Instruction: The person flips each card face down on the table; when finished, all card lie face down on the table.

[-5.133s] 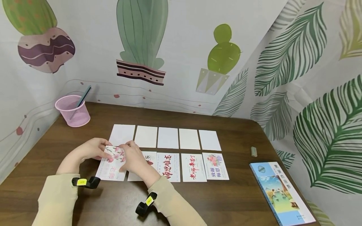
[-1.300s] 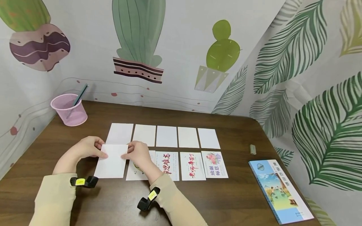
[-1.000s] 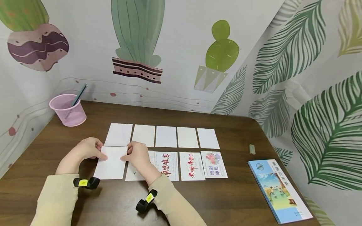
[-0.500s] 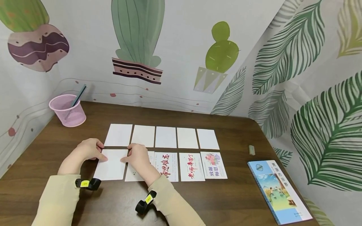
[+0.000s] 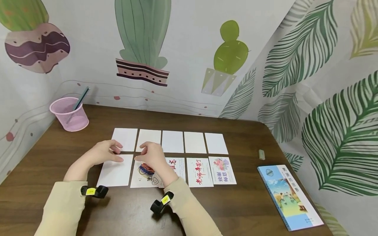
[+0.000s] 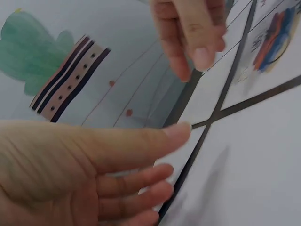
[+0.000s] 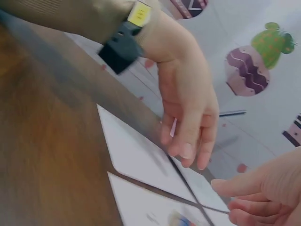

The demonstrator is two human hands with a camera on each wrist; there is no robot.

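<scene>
My left hand (image 5: 104,152) hovers over the top edge of a blank white card (image 5: 115,171) at the near row's left end, thumb and fingers apart and holding nothing. My right hand (image 5: 154,158) hangs above the neighbouring card with a colourful drawing (image 5: 144,173), partly hiding it and the red-lettered card (image 5: 175,164) beside it. In the left wrist view the left thumb and fingers (image 6: 157,188) are spread with a gap between them. The right hand (image 7: 190,108) also appears with nothing in its fingers in its own wrist view.
Behind lies a row of several blank white cards (image 5: 172,141). Two more printed cards, one red-lettered (image 5: 199,172) and one with flowers (image 5: 222,170), lie to the right. A pink mesh pen cup (image 5: 70,114) stands back left; an eraser-like block (image 5: 261,154) and a book (image 5: 289,198) lie right.
The leftmost near card, earlier showing pink flowers, has been turned to its blank side and laid down. Both hands have since let go of it and lifted, moving right.
</scene>
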